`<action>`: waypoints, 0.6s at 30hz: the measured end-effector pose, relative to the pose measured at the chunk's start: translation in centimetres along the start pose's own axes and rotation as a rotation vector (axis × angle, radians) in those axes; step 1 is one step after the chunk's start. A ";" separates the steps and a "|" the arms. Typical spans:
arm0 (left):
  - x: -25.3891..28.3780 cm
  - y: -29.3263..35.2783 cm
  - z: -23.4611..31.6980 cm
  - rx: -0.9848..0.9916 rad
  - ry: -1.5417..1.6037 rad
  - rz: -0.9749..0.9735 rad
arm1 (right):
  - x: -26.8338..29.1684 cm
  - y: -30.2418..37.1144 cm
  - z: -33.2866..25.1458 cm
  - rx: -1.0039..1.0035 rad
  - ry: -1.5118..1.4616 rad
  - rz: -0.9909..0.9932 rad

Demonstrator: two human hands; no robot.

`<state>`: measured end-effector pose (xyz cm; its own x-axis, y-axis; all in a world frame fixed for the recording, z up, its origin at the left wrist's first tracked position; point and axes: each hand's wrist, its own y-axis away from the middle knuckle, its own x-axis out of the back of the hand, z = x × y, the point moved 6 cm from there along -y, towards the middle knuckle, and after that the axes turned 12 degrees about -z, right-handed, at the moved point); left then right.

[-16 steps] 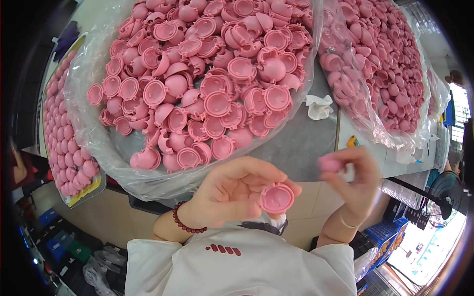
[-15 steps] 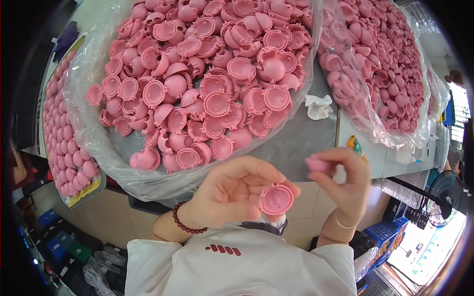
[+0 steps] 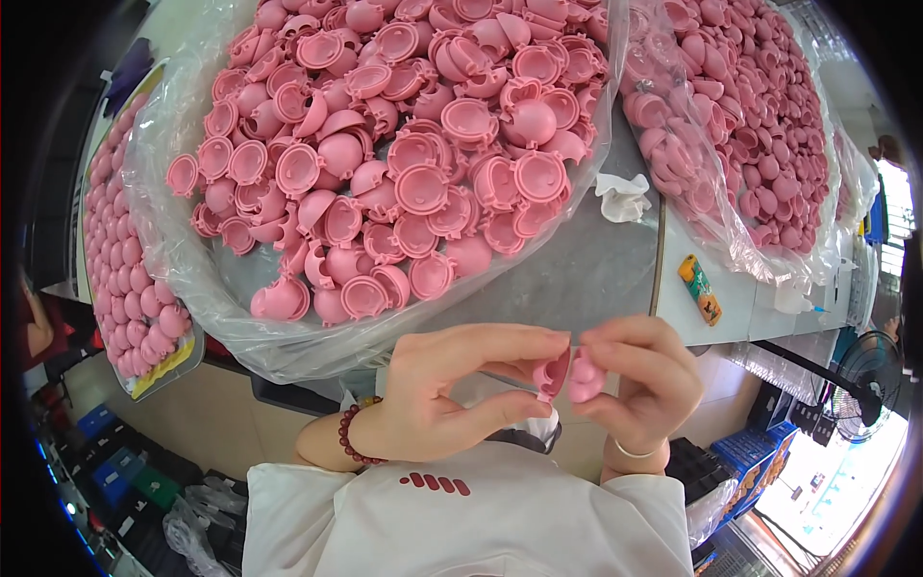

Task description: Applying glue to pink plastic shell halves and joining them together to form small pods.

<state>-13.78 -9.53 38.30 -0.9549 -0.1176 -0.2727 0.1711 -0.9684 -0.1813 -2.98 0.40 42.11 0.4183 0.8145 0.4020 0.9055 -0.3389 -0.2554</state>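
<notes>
My left hand (image 3: 466,385) grips a pink plastic half-shell (image 3: 550,377) between thumb and fingers, its hollow side turned toward the right. In my right hand (image 3: 642,383) I pinch a second pink piece (image 3: 586,376), rounded, its exact shape partly hidden by my fingers. The two pieces face each other with a narrow gap between them, in front of my chest. Beyond my hands lies a large heap of pink half-shells (image 3: 420,189) inside a clear plastic bag (image 3: 317,358) on the grey table (image 3: 553,300).
Another bag of pink shells (image 3: 760,144) lies at the right. A tray of closed pink balls (image 3: 130,279) stands at the left. Between them are a crumpled white tissue (image 3: 622,198) and a green-and-orange lighter (image 3: 699,289). A black fan (image 3: 860,385) stands at the far right.
My right hand has moved left and down, bringing its pink piece up to the half-shell. My left hand has turned the half-shell from facing up to facing right. The lighter has come into full view.
</notes>
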 end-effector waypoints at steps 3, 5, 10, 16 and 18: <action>0.0 0.0 0.3 -0.029 -0.105 0.022 | -0.5 -0.2 0.0 0.091 0.098 -0.052; -0.1 -0.1 0.4 -0.031 -0.149 0.007 | -0.7 -0.2 0.1 0.112 0.102 -0.057; -0.2 -0.2 0.7 -0.050 -0.218 -0.031 | -0.9 0.4 -0.5 0.111 0.252 0.014; -0.1 -0.5 0.0 -0.031 -0.168 -0.091 | -1.9 1.1 -1.0 0.269 0.229 0.052; 0.2 -0.4 0.0 -0.059 -0.163 -0.045 | -2.0 1.2 -1.0 0.262 0.208 0.043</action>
<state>-14.03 -9.18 38.35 -0.9878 -0.1135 -0.1069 0.1369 -0.9594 -0.2466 -2.69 -2.07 41.86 0.4855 0.6795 0.5501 0.8489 -0.2161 -0.4824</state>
